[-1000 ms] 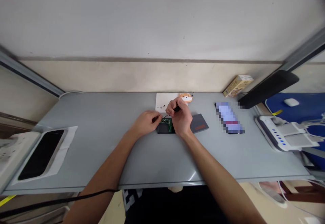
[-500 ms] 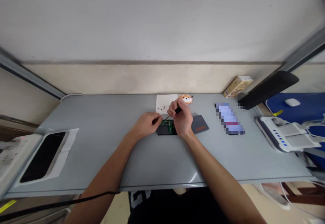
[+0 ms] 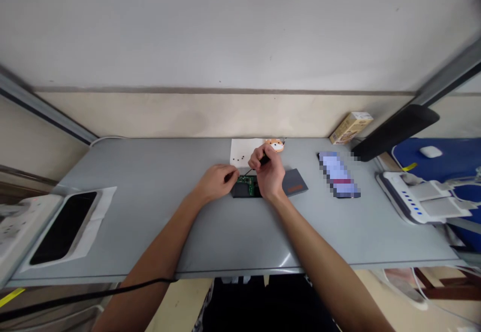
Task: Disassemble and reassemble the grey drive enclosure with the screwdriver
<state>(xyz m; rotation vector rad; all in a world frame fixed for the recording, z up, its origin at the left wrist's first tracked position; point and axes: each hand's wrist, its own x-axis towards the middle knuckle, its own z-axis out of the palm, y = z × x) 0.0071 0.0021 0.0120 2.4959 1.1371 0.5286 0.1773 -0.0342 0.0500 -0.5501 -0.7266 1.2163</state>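
My right hand (image 3: 272,174) is closed around the dark handle of a screwdriver (image 3: 264,159). Its thin shaft slants down and left to the upper edge of an opened dark device with a green circuit board (image 3: 251,187). At that device's upper left corner is my left hand (image 3: 217,181), thumb and fingertips pinched together; whatever they grip is too small to make out. The device's right part is hidden behind my right hand. A grey flat panel (image 3: 294,182) with reddish marking lies to the right. Several tiny dark screws (image 3: 238,160) rest on white paper (image 3: 244,146) behind.
An orange-and-white animal-face item (image 3: 276,145) sits by the paper. Rightward are a lit phone (image 3: 340,175), a small box (image 3: 350,127), a long black object (image 3: 396,131) and a white charging station (image 3: 406,196). A dark-screened phone (image 3: 65,229) and power strip (image 3: 20,231) are left.
The view has shifted slightly. Both hands keep nearly the same place over the device, the screwdriver still in my right hand.
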